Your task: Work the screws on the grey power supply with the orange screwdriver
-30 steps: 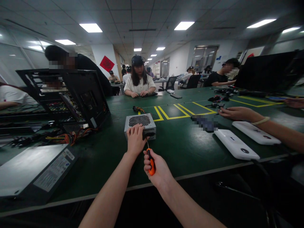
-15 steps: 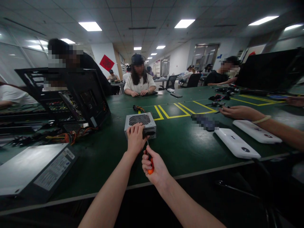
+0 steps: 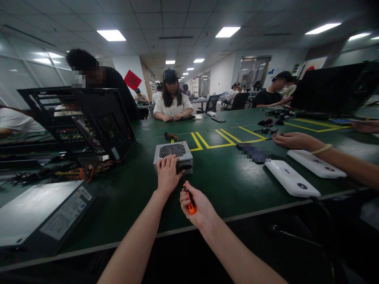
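Note:
A grey metal computer power supply [image 3: 173, 150] with a honeycomb grille on top sits on the green table. My left hand [image 3: 167, 174] grips its near left side, fingers bent over the top edge. Beside those fingertips, a dark piece [image 3: 184, 168] lies against the near face; I cannot make out its kind. My right hand [image 3: 199, 205] is closed around the orange and black handle of a screwdriver [image 3: 192, 206]. The thin shaft points up toward the power supply's near face, close to my left fingertips. Whether its tip touches a screw is too small to tell.
An open black computer case [image 3: 103, 122] stands at left, with loose cables [image 3: 85, 173] below. A larger power supply [image 3: 38, 213] lies near left. White devices [image 3: 291, 177] rest at right, near another person's hand [image 3: 291, 140]. Yellow tape marks [image 3: 219, 146] cross the table [image 3: 231, 181].
My right hand and the screwdriver have shifted slightly right, and the handle now tilts more. My left hand stays on the power supply. The whole view has moved a little.

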A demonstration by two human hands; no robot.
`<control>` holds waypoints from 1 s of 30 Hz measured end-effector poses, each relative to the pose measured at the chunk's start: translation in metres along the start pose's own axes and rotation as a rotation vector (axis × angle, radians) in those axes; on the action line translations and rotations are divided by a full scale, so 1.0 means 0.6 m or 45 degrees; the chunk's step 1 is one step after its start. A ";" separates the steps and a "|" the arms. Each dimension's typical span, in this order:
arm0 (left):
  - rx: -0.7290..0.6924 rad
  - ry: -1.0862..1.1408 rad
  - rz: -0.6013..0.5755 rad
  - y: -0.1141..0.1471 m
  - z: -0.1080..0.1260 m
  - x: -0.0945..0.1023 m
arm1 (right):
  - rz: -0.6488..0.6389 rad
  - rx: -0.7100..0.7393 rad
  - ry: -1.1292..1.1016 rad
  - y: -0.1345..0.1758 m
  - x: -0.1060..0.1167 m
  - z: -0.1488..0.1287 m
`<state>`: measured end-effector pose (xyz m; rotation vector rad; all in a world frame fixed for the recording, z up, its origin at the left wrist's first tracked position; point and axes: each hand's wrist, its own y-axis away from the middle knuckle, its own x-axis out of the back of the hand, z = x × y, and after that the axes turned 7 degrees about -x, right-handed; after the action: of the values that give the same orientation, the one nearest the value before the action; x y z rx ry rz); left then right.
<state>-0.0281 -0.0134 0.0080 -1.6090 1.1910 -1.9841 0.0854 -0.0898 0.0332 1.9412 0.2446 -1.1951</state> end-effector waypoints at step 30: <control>0.008 -0.012 -0.005 0.000 -0.004 -0.006 | -0.033 0.116 0.089 -0.016 0.010 0.002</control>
<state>-0.0290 -0.0100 0.0053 -1.6169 1.1778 -1.9785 0.0826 -0.0862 0.0227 2.0670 0.2563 -1.1747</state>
